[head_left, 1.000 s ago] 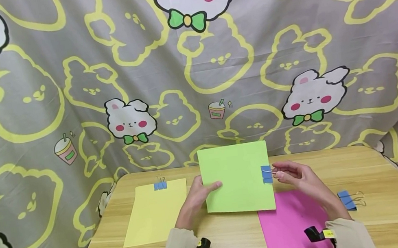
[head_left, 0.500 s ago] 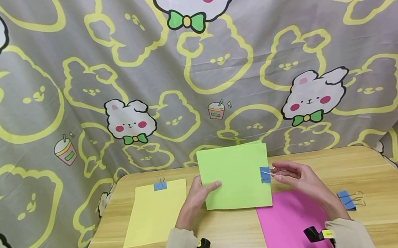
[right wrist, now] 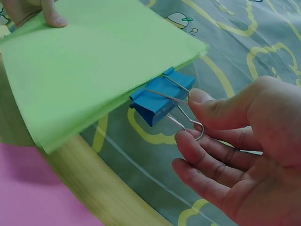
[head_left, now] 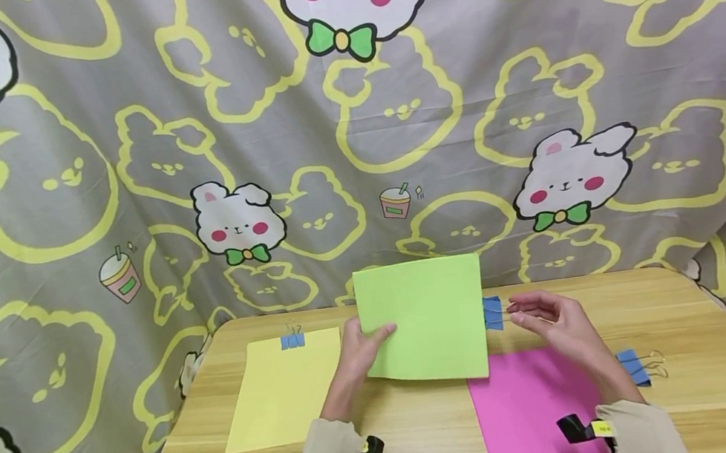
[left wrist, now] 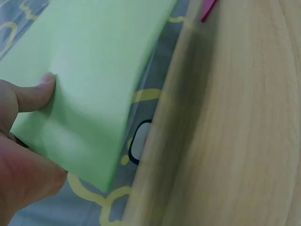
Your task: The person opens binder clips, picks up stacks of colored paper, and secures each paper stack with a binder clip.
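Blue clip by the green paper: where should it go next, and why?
Probably ease the blue clip clear of the green paper: the right hand pinches it, and the clip no longer overlaps the paper's front as it did a second ago.

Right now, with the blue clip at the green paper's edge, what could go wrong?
The blue clip might slip or spring away, since the right hand seems to pinch only its wire handles.

The green paper might bend or droop, as the left hand grips just one side.
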### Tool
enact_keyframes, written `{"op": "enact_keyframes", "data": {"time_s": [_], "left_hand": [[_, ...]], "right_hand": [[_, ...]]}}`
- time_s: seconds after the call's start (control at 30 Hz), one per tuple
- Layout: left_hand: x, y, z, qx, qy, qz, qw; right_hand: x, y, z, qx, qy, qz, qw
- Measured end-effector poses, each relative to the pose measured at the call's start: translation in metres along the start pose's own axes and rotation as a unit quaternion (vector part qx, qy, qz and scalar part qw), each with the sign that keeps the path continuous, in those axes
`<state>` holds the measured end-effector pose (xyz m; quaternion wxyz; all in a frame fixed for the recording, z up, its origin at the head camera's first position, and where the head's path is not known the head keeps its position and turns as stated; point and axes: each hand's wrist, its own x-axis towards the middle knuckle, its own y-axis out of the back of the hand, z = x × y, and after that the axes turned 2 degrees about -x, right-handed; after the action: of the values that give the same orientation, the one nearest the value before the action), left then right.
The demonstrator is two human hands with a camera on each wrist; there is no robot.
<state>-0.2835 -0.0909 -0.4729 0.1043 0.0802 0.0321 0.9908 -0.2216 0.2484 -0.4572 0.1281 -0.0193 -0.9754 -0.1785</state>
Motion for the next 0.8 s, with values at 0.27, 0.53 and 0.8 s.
{"op": "enact_keyframes", "data": {"time_s": [0.27,0.53,0.8], "left_hand": [[0.001,0.0,0.001,0.006,-0.014,0.014,0.9998],[0.002,0.008,-0.005,-0.039,0.002,-0.013,0.9992],[0.005,0.013,-0.005,-0.073,0.005,-0.052,0.996]], "right_hand": [[0.0,0.001,-0.001,0.011,-0.001,-0.001,1.0],[-0.001,0.004,0.0,0.014,-0.005,0.017,1.0],[0.0,0.004,0.003,0.03,-0.001,0.005,1.0]]}}
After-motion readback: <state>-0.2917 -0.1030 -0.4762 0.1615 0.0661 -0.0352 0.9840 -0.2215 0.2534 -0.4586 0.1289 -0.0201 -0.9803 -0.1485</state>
